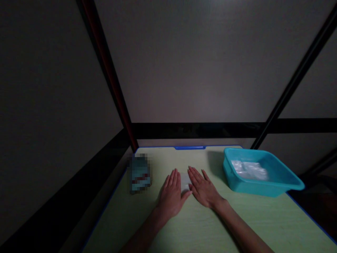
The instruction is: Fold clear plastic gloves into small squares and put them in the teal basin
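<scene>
A small whitish, see-through sheet, perhaps a plastic bag (185, 181), lies flat on the pale green table (195, 228). Over its left side rests my left hand (171, 194), palm down, fingers stretched out and thumb reaching across the lower edge. My right hand (203, 187) lies flat at its right side, fingers pointing forward and a little apart. Both hands cover the edges of the sheet, so its full size is hidden. Neither hand grips anything.
On the right stands a turquoise plastic basin (263, 189) with clear plastic bags (250, 170) inside. A blurred-out object (140, 174) sits near the table's left edge. Blue trim (190, 148) runs along the table's far edge, close to a wall (197, 70).
</scene>
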`<state>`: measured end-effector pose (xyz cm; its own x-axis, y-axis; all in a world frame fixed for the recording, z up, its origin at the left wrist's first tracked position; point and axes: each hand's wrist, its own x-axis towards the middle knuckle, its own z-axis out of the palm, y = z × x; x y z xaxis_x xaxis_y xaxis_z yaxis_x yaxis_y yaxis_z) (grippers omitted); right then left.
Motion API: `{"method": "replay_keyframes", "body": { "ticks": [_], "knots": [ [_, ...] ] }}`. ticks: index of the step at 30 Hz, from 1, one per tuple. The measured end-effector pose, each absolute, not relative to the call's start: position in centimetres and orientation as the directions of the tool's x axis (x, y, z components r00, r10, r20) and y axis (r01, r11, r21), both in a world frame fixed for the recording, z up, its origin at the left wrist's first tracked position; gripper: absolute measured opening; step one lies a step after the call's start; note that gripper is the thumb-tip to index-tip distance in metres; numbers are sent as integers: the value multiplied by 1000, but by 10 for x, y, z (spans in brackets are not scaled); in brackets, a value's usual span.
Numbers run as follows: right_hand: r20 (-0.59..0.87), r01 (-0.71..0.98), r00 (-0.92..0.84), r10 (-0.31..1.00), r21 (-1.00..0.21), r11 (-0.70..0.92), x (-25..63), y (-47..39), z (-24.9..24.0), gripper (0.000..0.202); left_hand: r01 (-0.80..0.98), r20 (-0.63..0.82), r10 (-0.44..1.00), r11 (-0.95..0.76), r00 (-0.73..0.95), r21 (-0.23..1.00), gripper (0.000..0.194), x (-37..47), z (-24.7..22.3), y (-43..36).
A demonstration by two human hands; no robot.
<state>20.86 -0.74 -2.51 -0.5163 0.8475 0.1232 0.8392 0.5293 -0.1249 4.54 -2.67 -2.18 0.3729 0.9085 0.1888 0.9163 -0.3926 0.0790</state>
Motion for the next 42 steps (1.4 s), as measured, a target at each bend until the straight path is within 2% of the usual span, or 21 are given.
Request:
{"method": "replay_keyframes", "body": {
  "ticks": [8, 13, 17, 22, 25, 27, 28, 32, 35, 38, 42],
  "knots": [
    [107, 837, -513, 851, -156, 524, 208, -7, -24, 53, 914, 205, 905, -396, 373, 86, 67, 41, -28, -24],
    [165, 801, -459, 873, -347, 487, 215, 0, -22, 52, 895, 167, 900, -424, 402, 136, 72, 37, -20, -27],
    [239, 699, -419, 876, -530, 480, 227, 7, -13, 51, 888, 121, 898, -437, 423, 140, 72, 27, -11, -30],
    [150, 645, -417, 897, -646, 408, 239, -15, 7, 44, 910, 253, 899, -397, 358, 123, 67, 10, -8, -16],
    [75, 599, -517, 852, -680, 423, 243, -41, 17, 41, 937, 334, 906, -319, 259, 141, 58, 6, -7, -5],
    [88, 594, -583, 808, -632, 498, 246, -54, 21, 38, 934, 363, 901, -314, 236, 172, 53, 8, -8, -5],
    [118, 612, -604, 788, -565, 553, 248, -58, 22, 34, 922, 372, 894, -336, 248, 191, 51, 9, -8, -8],
    [228, 674, -688, 689, -150, 723, 253, -58, 17, 23, 836, 382, 841, -492, 383, 245, 42, 19, -10, -35],
    [263, 611, -768, 583, 29, 791, 252, -50, 8, 26, 800, 350, 817, -550, 457, 240, 37, 25, -8, -55],
    [290, 536, -821, 492, 95, 839, 247, -44, 3, 27, 797, 321, 817, -558, 479, 232, 36, 28, -6, -61],
    [312, 533, -813, 492, 56, 844, 243, -41, 1, 26, 800, 307, 824, -551, 476, 236, 34, 28, -6, -58]
  ]
}}
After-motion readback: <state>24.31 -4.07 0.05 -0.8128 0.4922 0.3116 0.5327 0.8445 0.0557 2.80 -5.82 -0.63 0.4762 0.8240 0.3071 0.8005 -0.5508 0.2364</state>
